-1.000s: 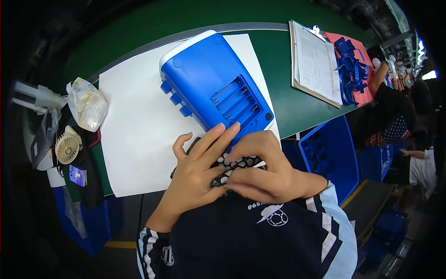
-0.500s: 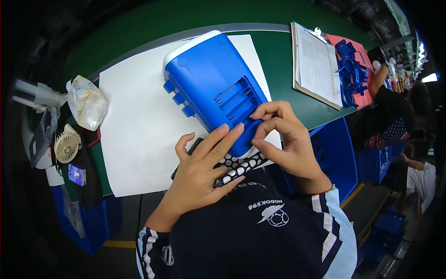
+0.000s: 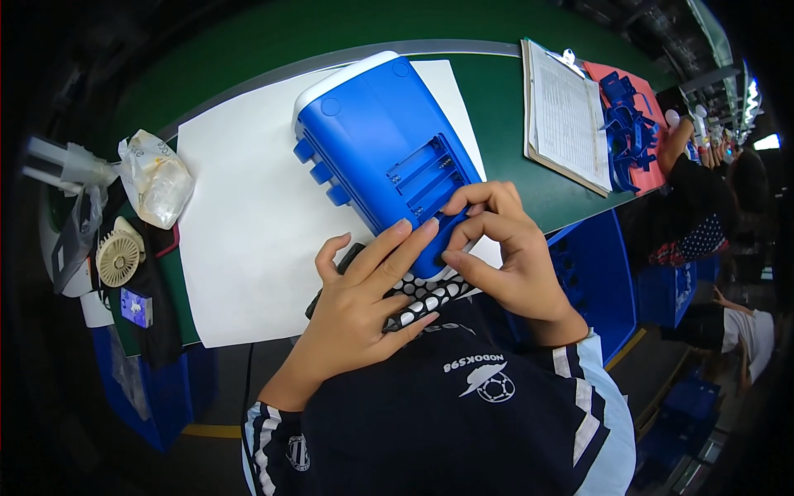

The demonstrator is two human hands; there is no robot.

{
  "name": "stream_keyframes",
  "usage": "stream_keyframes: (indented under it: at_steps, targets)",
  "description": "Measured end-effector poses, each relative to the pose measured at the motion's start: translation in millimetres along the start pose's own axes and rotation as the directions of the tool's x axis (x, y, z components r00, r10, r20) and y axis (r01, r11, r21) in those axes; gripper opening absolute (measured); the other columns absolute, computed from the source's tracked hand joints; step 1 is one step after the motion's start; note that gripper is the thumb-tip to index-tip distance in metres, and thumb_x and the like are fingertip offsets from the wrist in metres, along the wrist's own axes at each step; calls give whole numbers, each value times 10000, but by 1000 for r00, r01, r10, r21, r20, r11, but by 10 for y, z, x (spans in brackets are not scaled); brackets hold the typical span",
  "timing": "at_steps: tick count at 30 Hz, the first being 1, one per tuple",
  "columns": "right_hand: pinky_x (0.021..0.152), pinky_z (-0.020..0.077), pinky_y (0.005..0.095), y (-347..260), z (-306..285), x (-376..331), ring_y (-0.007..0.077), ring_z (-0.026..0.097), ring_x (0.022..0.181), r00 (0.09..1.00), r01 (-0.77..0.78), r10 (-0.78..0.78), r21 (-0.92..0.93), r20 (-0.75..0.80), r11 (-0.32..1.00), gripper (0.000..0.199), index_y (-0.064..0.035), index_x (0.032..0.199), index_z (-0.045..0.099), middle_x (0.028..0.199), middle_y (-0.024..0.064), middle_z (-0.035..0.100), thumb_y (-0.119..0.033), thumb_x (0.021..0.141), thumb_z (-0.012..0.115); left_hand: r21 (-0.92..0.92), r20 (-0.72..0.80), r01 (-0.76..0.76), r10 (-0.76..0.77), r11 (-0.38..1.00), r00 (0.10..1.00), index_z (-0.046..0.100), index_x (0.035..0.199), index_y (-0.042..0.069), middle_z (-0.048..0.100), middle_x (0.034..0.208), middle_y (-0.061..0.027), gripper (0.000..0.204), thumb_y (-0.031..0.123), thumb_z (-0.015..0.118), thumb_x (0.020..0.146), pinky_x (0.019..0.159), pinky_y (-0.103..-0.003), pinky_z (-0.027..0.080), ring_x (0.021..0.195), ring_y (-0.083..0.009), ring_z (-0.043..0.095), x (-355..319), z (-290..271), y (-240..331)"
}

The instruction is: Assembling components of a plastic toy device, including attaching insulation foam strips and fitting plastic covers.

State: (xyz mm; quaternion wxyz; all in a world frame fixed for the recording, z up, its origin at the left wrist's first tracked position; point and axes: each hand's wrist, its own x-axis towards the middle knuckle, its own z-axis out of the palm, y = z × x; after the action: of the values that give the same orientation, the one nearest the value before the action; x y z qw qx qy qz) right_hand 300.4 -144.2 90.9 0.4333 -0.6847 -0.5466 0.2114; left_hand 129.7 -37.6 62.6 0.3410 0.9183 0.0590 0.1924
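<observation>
A blue plastic device (image 3: 368, 116) with a white edge lies tilted on a white sheet, its uncovered battery compartment (image 3: 423, 175) facing up and metal springs showing inside. Three blue tabs (image 3: 320, 173) stick out along its left side. My left hand (image 3: 351, 302) has its fingers spread, with two fingertips resting on the device's near end. Its thumb lies by a black item with white dots (image 3: 426, 304), partly hidden under the device. Over the compartment's near right corner, my right hand (image 3: 517, 260) is closed in a pinch; what the fingers hold, if anything, is hidden.
The white sheet (image 3: 240, 223) covers much of the green table (image 3: 500, 107). A clipboard with papers (image 3: 566, 120) and blue plastic parts (image 3: 633, 132) lie far right. A plastic bag (image 3: 157, 182), small fan (image 3: 120, 256) and purple box (image 3: 136, 307) stand left. Blue bins (image 3: 600, 273) flank the table.
My right hand has shifted very slightly left along the compartment's near end, still pinched. My left hand stays on the device, which barely moves.
</observation>
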Motion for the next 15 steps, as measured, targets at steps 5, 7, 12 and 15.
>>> stream_keyframes:
  at_steps: [5, 7, 12, 15]
  targets:
    - [820, 306, 293, 2, 18, -1, 188, 405, 886, 1000, 9, -9, -21, -8, 1000, 108, -49, 685, 594, 988, 58, 518, -89, 642, 684, -4, -2, 3, -3, 1000, 1000, 625, 596, 43, 412, 1344, -53, 253, 266, 660, 712, 949, -460, 147, 1262, -179, 324, -7, 3, -1]
    - [820, 305, 294, 2, 24, -3, 188, 404, 886, 1000, 9, -9, -25, -8, 1000, 108, -50, 685, 594, 988, 57, 517, -89, 641, 684, -2, -8, 2, -2, 1000, 1000, 627, 601, 42, 410, 1345, -53, 253, 266, 659, 713, 951, -461, 145, 1262, -178, 324, -9, 6, 0]
    - [822, 299, 296, -2, 28, -9, 187, 404, 890, 1000, 12, -12, -37, -13, 999, 106, -51, 685, 597, 986, 58, 513, -90, 641, 684, 2, 1, 7, -7, 1000, 1000, 630, 607, 41, 407, 1348, -53, 249, 265, 663, 711, 951, -461, 147, 1261, -177, 324, -14, 3, 2]
    - [824, 295, 296, 1, 32, -6, 187, 406, 897, 1000, 19, -20, -47, -18, 999, 108, -50, 687, 597, 983, 58, 514, -91, 639, 685, 1, 4, 8, -8, 1000, 1000, 631, 608, 41, 406, 1348, -52, 248, 264, 665, 709, 951, -461, 147, 1261, -177, 324, -14, 4, -2]
